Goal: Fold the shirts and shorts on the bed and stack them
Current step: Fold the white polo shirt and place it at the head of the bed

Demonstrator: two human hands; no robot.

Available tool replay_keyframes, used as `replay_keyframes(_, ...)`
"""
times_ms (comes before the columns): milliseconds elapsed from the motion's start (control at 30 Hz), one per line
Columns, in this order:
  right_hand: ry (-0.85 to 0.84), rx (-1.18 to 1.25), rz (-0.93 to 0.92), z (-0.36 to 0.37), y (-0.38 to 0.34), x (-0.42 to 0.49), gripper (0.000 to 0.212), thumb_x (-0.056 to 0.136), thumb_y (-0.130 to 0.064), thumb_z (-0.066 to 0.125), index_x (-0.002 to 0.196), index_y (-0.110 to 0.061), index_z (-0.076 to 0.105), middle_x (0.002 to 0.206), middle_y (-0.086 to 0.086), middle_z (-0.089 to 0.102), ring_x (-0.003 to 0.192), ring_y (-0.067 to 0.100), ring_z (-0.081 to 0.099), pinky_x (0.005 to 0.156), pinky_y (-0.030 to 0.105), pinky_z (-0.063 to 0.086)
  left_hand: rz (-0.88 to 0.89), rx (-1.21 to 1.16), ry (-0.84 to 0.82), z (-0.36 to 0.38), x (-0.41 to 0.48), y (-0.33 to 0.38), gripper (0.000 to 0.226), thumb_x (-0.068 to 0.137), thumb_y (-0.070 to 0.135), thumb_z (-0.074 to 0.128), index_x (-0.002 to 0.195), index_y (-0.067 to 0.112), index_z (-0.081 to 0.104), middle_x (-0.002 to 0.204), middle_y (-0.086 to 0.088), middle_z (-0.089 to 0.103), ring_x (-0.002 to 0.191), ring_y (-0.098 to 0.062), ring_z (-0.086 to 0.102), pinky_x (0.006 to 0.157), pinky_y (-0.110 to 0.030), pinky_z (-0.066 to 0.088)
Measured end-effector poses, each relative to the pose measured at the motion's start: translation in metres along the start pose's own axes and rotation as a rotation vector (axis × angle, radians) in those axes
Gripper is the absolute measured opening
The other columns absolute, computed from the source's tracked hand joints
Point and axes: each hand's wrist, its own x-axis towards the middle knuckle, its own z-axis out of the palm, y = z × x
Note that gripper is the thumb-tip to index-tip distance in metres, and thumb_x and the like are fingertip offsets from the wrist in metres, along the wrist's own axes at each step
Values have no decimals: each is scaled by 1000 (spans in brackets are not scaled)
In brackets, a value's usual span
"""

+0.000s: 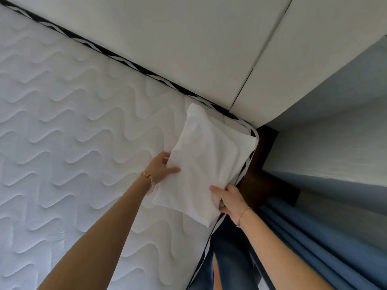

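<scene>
No writing, label, brand mark, number or sign can be read anywhere in the view. The folded white garment (205,164), the quilted mattress (62,122) and the pale headboard (167,38) all show plain surfaces.
</scene>
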Motion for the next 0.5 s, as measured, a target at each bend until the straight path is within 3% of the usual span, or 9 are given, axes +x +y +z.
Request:
replay_keyframes(133, 121, 199, -196, -7, -26, 14, 37, 81, -19, 71, 116, -16, 59, 113, 8, 66, 104, 25, 61, 94, 43, 50, 45, -30, -13, -6, 21, 23, 52, 78, 26, 74, 124, 17, 51, 114, -1, 60, 88, -7, 59, 63, -19, 44)
replay_keyframes(300, 139, 292, -351, -4, -55, 30, 55, 76, -18, 76, 127, -17, 55, 116, 4, 66, 106, 20, 62, 93, 38, 51, 82, -154, -23, 3, 48, 58, 64, 73, 50, 72, 126, 20, 53, 121, -2, 60, 105, -19, 60, 96, -40, 48)
replay_keyframes(367, 154, 239, -404, 0, -60, 36, 59, 74, -13, 78, 128, -16, 54, 115, 3, 66, 104, 18, 63, 87, 33, 54, 105, -153, -22, 11, 57, 71, 71, 66, 55, 72, 124, 18, 54, 118, -2, 62, 104, -21, 61, 95, -41, 49)
replay_keyframes(500, 255, 202, -447, -1, -68, 45, 49, 76, -3, 74, 121, -10, 57, 102, 1, 65, 87, 9, 63, 68, 19, 54, 208, 21, 83, 30, 70, 90, 54, 79, 42, 70, 119, 10, 53, 109, -4, 58, 96, -20, 57, 77, -28, 47)
